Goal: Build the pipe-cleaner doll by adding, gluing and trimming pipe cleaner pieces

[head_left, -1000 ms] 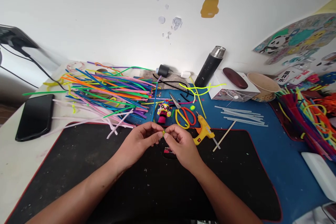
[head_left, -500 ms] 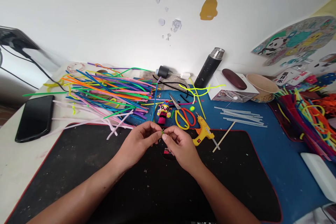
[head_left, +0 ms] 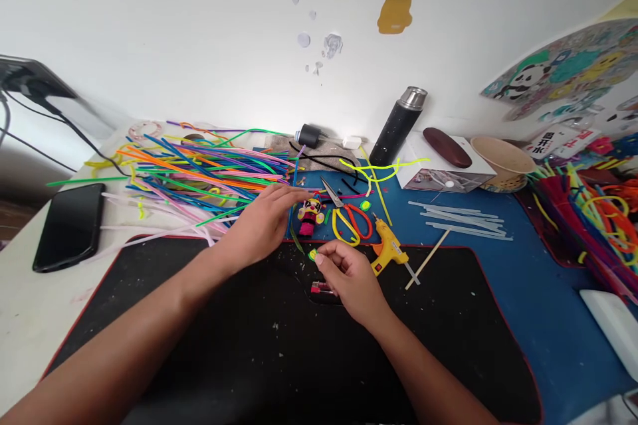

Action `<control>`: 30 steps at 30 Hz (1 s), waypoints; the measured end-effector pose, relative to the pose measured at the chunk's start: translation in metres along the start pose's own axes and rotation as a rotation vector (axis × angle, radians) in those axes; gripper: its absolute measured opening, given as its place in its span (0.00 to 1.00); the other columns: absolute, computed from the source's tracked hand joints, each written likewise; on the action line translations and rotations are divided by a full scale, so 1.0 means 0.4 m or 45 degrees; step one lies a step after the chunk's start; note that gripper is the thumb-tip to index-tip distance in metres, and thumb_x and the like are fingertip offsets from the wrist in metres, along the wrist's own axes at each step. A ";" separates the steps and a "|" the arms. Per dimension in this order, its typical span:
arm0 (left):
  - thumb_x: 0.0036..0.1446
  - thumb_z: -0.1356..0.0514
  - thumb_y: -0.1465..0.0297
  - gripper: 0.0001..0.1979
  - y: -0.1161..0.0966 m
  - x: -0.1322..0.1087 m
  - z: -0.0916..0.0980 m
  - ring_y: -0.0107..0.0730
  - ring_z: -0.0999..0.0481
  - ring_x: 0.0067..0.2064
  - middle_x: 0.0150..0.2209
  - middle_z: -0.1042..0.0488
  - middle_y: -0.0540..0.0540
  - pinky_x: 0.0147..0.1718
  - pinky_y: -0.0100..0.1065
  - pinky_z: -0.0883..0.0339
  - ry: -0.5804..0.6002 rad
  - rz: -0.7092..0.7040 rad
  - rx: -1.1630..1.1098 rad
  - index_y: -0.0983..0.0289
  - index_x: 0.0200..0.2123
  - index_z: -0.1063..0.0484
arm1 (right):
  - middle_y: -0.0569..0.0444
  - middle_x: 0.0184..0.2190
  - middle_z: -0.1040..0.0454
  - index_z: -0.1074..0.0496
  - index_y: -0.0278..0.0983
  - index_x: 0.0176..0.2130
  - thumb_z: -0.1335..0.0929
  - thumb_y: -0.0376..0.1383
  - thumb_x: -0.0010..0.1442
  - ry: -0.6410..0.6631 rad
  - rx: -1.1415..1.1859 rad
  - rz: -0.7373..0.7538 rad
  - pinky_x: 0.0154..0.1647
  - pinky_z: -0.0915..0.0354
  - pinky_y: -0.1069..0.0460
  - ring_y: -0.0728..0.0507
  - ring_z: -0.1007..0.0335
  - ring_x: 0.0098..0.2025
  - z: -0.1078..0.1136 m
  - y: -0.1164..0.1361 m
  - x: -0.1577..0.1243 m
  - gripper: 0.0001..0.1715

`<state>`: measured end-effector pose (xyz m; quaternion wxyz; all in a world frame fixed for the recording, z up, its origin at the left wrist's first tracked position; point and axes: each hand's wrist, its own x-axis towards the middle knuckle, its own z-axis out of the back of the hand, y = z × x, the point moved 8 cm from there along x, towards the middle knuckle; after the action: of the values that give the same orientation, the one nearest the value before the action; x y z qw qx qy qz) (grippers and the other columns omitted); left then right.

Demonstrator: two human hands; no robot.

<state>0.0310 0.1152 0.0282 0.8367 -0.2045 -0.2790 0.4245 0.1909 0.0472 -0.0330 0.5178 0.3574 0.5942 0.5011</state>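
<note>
My right hand [head_left: 349, 272] is closed in a pinch on a small green and yellow pipe-cleaner piece [head_left: 312, 254] above the black mat [head_left: 199, 345]. My left hand [head_left: 266, 216] stretches forward with fingers extended, its tips beside a small pipe-cleaner figure [head_left: 310, 212] in pink, yellow and black. It holds nothing that I can see. A small red object [head_left: 319, 288] lies on the mat just under my right hand.
A heap of colourful pipe cleaners [head_left: 199, 172] lies at the left, and red-and-yellow scissors [head_left: 349, 219] and a yellow glue gun [head_left: 389, 249] are right of the figure. Glue sticks [head_left: 458, 219], a black flask [head_left: 399, 126], a phone [head_left: 70, 222] and more pipe cleaners [head_left: 588, 212] surround the mat.
My left hand let go of the small piece and reached forward to the figure. My right hand stays pinched on the piece, almost in place.
</note>
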 end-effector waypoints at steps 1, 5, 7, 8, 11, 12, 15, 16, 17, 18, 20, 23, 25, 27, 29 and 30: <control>0.62 0.51 0.84 0.31 0.006 0.024 -0.011 0.45 0.30 0.67 0.64 0.24 0.61 0.69 0.54 0.40 0.064 -0.086 0.117 0.61 0.64 0.28 | 0.64 0.21 0.40 0.27 0.39 0.35 0.28 0.47 0.65 0.001 0.011 0.000 0.21 0.45 0.55 0.51 0.48 0.21 0.000 0.002 0.000 0.15; 0.58 0.45 0.86 0.39 0.049 0.097 -0.075 0.55 0.47 0.77 0.76 0.40 0.61 0.72 0.62 0.48 0.385 -0.245 0.480 0.56 0.70 0.33 | 0.64 0.21 0.40 0.27 0.39 0.35 0.28 0.47 0.64 0.009 0.031 -0.013 0.22 0.42 0.55 0.51 0.48 0.21 0.000 0.006 -0.004 0.14; 0.60 0.44 0.85 0.39 0.057 0.111 -0.103 0.55 0.50 0.78 0.78 0.45 0.60 0.72 0.63 0.51 0.541 -0.327 0.547 0.53 0.71 0.34 | 0.64 0.21 0.40 0.27 0.39 0.35 0.28 0.47 0.64 0.008 0.036 -0.025 0.23 0.39 0.55 0.51 0.48 0.21 0.003 0.005 -0.006 0.15; 0.60 0.44 0.85 0.38 0.057 0.114 -0.113 0.54 0.51 0.79 0.79 0.47 0.59 0.72 0.62 0.52 0.598 -0.367 0.554 0.51 0.70 0.33 | 0.64 0.22 0.40 0.27 0.39 0.35 0.27 0.48 0.64 0.003 0.039 -0.032 0.23 0.39 0.55 0.51 0.48 0.21 0.006 0.003 -0.007 0.15; 0.62 0.44 0.85 0.37 0.048 0.118 -0.123 0.49 0.52 0.79 0.79 0.47 0.56 0.73 0.59 0.54 0.662 -0.475 0.533 0.48 0.69 0.32 | 0.63 0.22 0.39 0.27 0.39 0.36 0.27 0.48 0.63 -0.023 0.044 -0.050 0.22 0.40 0.55 0.51 0.48 0.22 0.019 -0.003 -0.006 0.16; 0.63 0.43 0.84 0.35 0.044 0.119 -0.123 0.48 0.52 0.79 0.79 0.46 0.55 0.74 0.57 0.55 0.659 -0.504 0.525 0.48 0.68 0.31 | 0.63 0.23 0.39 0.27 0.39 0.36 0.27 0.48 0.63 -0.031 0.044 -0.053 0.22 0.41 0.56 0.51 0.47 0.22 0.022 -0.005 -0.004 0.16; 0.66 0.42 0.80 0.25 0.033 0.122 -0.120 0.46 0.51 0.79 0.78 0.43 0.54 0.74 0.55 0.56 0.638 -0.571 0.505 0.50 0.59 0.23 | 0.63 0.23 0.39 0.27 0.39 0.35 0.27 0.48 0.63 -0.034 0.052 -0.064 0.22 0.42 0.56 0.51 0.48 0.23 0.025 -0.010 0.000 0.16; 0.67 0.41 0.79 0.21 0.031 0.123 -0.119 0.47 0.50 0.79 0.77 0.42 0.55 0.74 0.55 0.57 0.638 -0.589 0.500 0.52 0.56 0.21 | 0.63 0.23 0.39 0.27 0.39 0.36 0.27 0.48 0.63 -0.031 0.059 -0.069 0.22 0.42 0.56 0.51 0.48 0.23 0.024 -0.011 0.002 0.16; 0.67 0.41 0.78 0.18 0.028 0.124 -0.120 0.47 0.50 0.79 0.77 0.41 0.55 0.75 0.55 0.57 0.644 -0.607 0.498 0.53 0.53 0.20 | 0.63 0.23 0.39 0.27 0.39 0.36 0.27 0.48 0.63 -0.028 0.066 -0.074 0.22 0.42 0.56 0.51 0.49 0.23 0.022 -0.012 0.003 0.16; 0.68 0.40 0.77 0.16 0.025 0.124 -0.121 0.47 0.49 0.79 0.76 0.40 0.56 0.75 0.54 0.57 0.655 -0.623 0.499 0.54 0.52 0.19 | 0.63 0.23 0.40 0.27 0.39 0.35 0.27 0.47 0.63 -0.025 0.073 -0.079 0.21 0.43 0.56 0.51 0.49 0.23 0.020 -0.013 0.004 0.15; 0.68 0.40 0.75 0.14 0.023 0.125 -0.123 0.48 0.49 0.78 0.76 0.39 0.59 0.75 0.53 0.57 0.680 -0.645 0.510 0.56 0.51 0.20 | 0.63 0.23 0.40 0.28 0.39 0.35 0.27 0.48 0.63 -0.023 0.083 -0.088 0.21 0.43 0.56 0.51 0.49 0.23 0.018 -0.014 0.004 0.15; 0.68 0.39 0.73 0.14 0.028 0.130 -0.121 0.49 0.49 0.79 0.75 0.38 0.60 0.75 0.53 0.57 0.695 -0.644 0.541 0.58 0.54 0.20 | 0.63 0.23 0.40 0.28 0.39 0.35 0.26 0.48 0.62 -0.025 0.085 -0.094 0.21 0.44 0.56 0.50 0.49 0.23 0.018 -0.014 0.004 0.16; 0.67 0.38 0.72 0.15 0.033 0.133 -0.119 0.50 0.49 0.79 0.75 0.38 0.61 0.75 0.55 0.58 0.694 -0.638 0.563 0.58 0.55 0.21 | 0.63 0.23 0.40 0.28 0.39 0.35 0.27 0.48 0.63 -0.024 0.085 -0.085 0.21 0.45 0.56 0.50 0.49 0.23 0.021 -0.014 0.005 0.16; 0.65 0.37 0.72 0.16 0.034 0.134 -0.114 0.50 0.48 0.78 0.75 0.37 0.61 0.75 0.55 0.58 0.679 -0.622 0.575 0.58 0.55 0.21 | 0.63 0.23 0.40 0.28 0.39 0.35 0.27 0.48 0.64 -0.024 0.078 -0.071 0.22 0.46 0.56 0.50 0.49 0.23 0.025 -0.016 0.007 0.16; 0.64 0.36 0.71 0.18 0.031 0.132 -0.107 0.51 0.46 0.78 0.74 0.35 0.61 0.75 0.55 0.57 0.643 -0.586 0.570 0.59 0.56 0.22 | 0.63 0.22 0.41 0.27 0.39 0.36 0.27 0.48 0.64 -0.028 0.068 -0.062 0.22 0.48 0.55 0.50 0.50 0.23 0.030 -0.019 0.009 0.16; 0.63 0.35 0.70 0.19 0.028 0.129 -0.103 0.52 0.45 0.77 0.73 0.34 0.61 0.75 0.55 0.56 0.621 -0.556 0.568 0.59 0.57 0.22 | 0.63 0.22 0.41 0.27 0.39 0.36 0.27 0.49 0.65 -0.032 0.062 -0.061 0.22 0.49 0.55 0.50 0.50 0.23 0.033 -0.022 0.010 0.16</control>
<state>0.0758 0.1596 0.0054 0.9730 -0.0485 -0.0100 0.2256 0.2039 0.0520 -0.0418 0.5282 0.3616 0.6081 0.4695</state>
